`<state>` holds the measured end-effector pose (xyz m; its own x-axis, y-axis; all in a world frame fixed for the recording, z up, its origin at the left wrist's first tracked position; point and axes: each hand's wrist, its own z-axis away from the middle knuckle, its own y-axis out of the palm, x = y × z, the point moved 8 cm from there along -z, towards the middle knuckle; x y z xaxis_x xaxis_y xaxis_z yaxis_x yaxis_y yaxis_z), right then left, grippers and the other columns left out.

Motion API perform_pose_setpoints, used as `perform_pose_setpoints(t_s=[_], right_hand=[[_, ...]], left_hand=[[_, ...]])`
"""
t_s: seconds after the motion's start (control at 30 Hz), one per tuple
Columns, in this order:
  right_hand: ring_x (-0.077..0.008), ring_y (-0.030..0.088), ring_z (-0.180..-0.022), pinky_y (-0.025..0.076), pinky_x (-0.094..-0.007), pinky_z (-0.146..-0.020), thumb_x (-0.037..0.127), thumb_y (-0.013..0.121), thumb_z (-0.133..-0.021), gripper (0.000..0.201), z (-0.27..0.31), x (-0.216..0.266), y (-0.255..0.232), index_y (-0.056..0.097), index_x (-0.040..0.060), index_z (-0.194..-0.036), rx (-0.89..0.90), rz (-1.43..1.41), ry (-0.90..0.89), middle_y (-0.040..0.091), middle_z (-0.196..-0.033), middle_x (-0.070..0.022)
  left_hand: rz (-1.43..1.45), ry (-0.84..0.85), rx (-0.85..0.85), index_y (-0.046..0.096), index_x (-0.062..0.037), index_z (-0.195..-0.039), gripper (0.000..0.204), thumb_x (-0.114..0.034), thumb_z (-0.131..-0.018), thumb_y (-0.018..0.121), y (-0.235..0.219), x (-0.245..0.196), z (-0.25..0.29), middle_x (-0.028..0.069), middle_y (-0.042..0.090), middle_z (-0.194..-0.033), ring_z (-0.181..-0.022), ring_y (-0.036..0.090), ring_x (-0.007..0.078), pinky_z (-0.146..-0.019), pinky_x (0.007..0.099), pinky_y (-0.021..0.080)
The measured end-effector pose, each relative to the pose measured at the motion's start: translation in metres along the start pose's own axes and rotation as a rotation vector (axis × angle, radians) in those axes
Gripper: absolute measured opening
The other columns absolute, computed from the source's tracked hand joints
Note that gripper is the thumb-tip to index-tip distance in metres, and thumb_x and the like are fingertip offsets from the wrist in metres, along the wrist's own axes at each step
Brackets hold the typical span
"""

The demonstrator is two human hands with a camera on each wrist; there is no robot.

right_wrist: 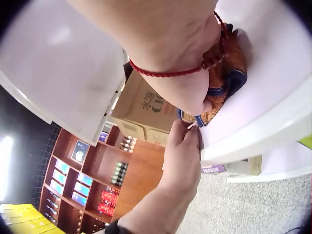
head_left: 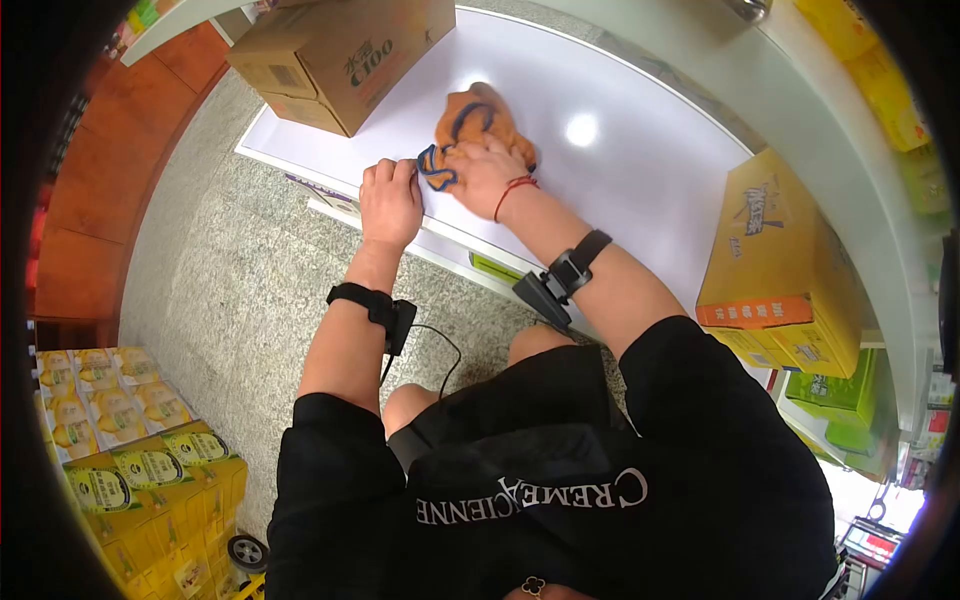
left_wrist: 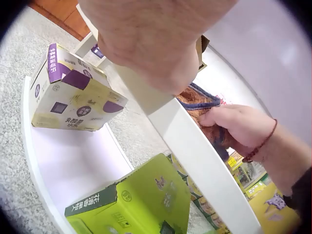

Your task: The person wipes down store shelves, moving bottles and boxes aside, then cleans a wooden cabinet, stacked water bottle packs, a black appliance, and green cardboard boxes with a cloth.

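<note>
An orange cloth with navy edging (head_left: 470, 112) lies bunched on the white shelf top (head_left: 610, 190). My right hand (head_left: 487, 178) presses on it, fingers laid over the folds. In the left wrist view, the right thumb lies along the cloth (left_wrist: 207, 117). Just left of the cloth, my left hand (head_left: 392, 203) rests at the shelf's front edge. From the right wrist, the left hand (right_wrist: 181, 158) shows close by the cloth's corner (right_wrist: 210, 117). Its palm side is hidden.
A brown carton (head_left: 340, 65) stands on the shelf to the left, a yellow carton (head_left: 770, 265) to the right. On the lower shelf are a white-purple box (left_wrist: 73, 95) and a green box (left_wrist: 141, 195). Yellow cartons (head_left: 150, 480) are stacked on the floor at left.
</note>
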<state>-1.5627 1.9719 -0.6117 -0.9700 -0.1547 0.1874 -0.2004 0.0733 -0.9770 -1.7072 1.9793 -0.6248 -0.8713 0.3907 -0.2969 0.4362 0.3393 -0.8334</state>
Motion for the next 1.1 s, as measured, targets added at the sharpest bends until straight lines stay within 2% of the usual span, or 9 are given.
perform_pose_setpoints(t_s=[0.07,0.17,0.37,0.47,0.57,0.63,0.77,0.9,1.1], right_hand=[[-0.0261,0.040,-0.125,0.034,-0.0595,-0.097,0.033,0.055,-0.082,0.040,0.016,0.016,0.007,0.057,0.0227,-0.121,-0.035,-0.078,-0.239,0.052,-0.128,0.0005],[-0.0261,0.049,-0.117,0.036,-0.0481,-0.100,0.028,0.061,-0.077,0.040,0.045,0.000,-0.018,0.061,0.0214,-0.115,-0.031,-0.046,-0.327,0.058,-0.120,-0.0018],[-0.0288,0.053,-0.112,0.043,-0.0413,-0.095,0.026,0.061,-0.077,0.034,0.050,-0.194,-0.033,0.063,0.0230,-0.111,-0.101,0.053,0.124,0.060,-0.118,-0.0030],[-0.0305,0.055,-0.109,0.043,-0.0421,-0.094,0.027,0.060,-0.078,0.036,0.055,-0.212,-0.034,0.062,0.0230,-0.114,-0.208,0.154,0.294,0.061,-0.116,-0.0043],[-0.0276,0.053,-0.112,0.042,-0.0437,-0.095,0.024,0.060,-0.078,0.038,0.048,-0.159,-0.023,0.061,0.0236,-0.116,-0.161,0.247,0.171,0.059,-0.119,-0.0039],[-0.0260,0.047,-0.117,0.039,-0.0457,-0.096,0.020,0.061,-0.078,0.039,0.057,-0.089,-0.027,0.059,0.0227,-0.117,0.090,-0.040,0.128,0.055,-0.123,-0.0029],[-0.0328,0.042,-0.119,0.033,-0.0511,-0.098,0.016,0.065,-0.073,0.044,0.106,0.009,-0.019,0.059,0.0222,-0.116,-0.054,-0.059,-0.311,0.052,-0.125,-0.0025],[-0.0327,0.044,-0.117,0.035,-0.0451,-0.099,0.014,0.066,-0.069,0.049,0.132,0.012,-0.031,0.059,0.0217,-0.117,-0.077,-0.128,-0.405,0.053,-0.122,-0.0022],[-0.0367,0.040,-0.120,0.032,-0.0464,-0.102,0.018,0.063,-0.074,0.051,0.202,-0.123,-0.049,0.054,0.0160,-0.124,-0.089,0.084,-0.017,0.050,-0.128,-0.0091]], left_hand=[[0.050,0.096,-0.073,0.063,-0.0136,-0.102,0.020,-0.009,-0.084,0.055,-0.011,-0.009,0.000,0.0102,0.057,-0.091,-0.089,0.051,0.0334,-0.079,0.0425,0.044],[0.053,0.033,-0.005,0.063,-0.0170,-0.103,0.019,-0.014,-0.087,0.054,-0.004,-0.003,0.000,0.0087,0.055,-0.095,-0.098,0.051,0.0316,-0.085,0.0429,0.043],[0.055,0.025,-0.027,0.064,-0.0171,-0.102,0.018,-0.016,-0.088,0.053,0.002,0.001,0.001,0.0091,0.056,-0.095,-0.097,0.051,0.0321,-0.085,0.0431,0.043],[0.056,0.031,-0.045,0.064,-0.0176,-0.101,0.018,-0.015,-0.088,0.052,0.000,0.000,0.002,0.0090,0.056,-0.094,-0.096,0.051,0.0323,-0.084,0.0435,0.043],[0.055,0.034,-0.045,0.064,-0.0181,-0.102,0.019,-0.015,-0.088,0.052,0.001,0.001,0.001,0.0090,0.056,-0.095,-0.097,0.051,0.0322,-0.084,0.0438,0.042],[0.033,0.009,-0.014,0.064,-0.0181,-0.102,0.019,-0.015,-0.088,0.052,0.002,0.001,0.000,0.0089,0.056,-0.096,-0.098,0.051,0.0320,-0.085,0.0437,0.042],[0.033,0.015,-0.005,0.064,-0.0178,-0.103,0.019,-0.016,-0.088,0.052,0.001,0.001,0.000,0.0088,0.056,-0.096,-0.098,0.051,0.0320,-0.085,0.0438,0.042],[0.032,0.035,-0.013,0.064,-0.0175,-0.104,0.020,-0.016,-0.088,0.052,0.003,0.002,0.001,0.0090,0.056,-0.096,-0.098,0.051,0.0320,-0.085,0.0441,0.043],[0.022,0.041,-0.033,0.065,-0.0167,-0.103,0.023,-0.013,-0.084,0.051,0.006,0.003,0.002,0.0099,0.057,-0.095,-0.095,0.052,0.0319,-0.085,0.0427,0.043]])
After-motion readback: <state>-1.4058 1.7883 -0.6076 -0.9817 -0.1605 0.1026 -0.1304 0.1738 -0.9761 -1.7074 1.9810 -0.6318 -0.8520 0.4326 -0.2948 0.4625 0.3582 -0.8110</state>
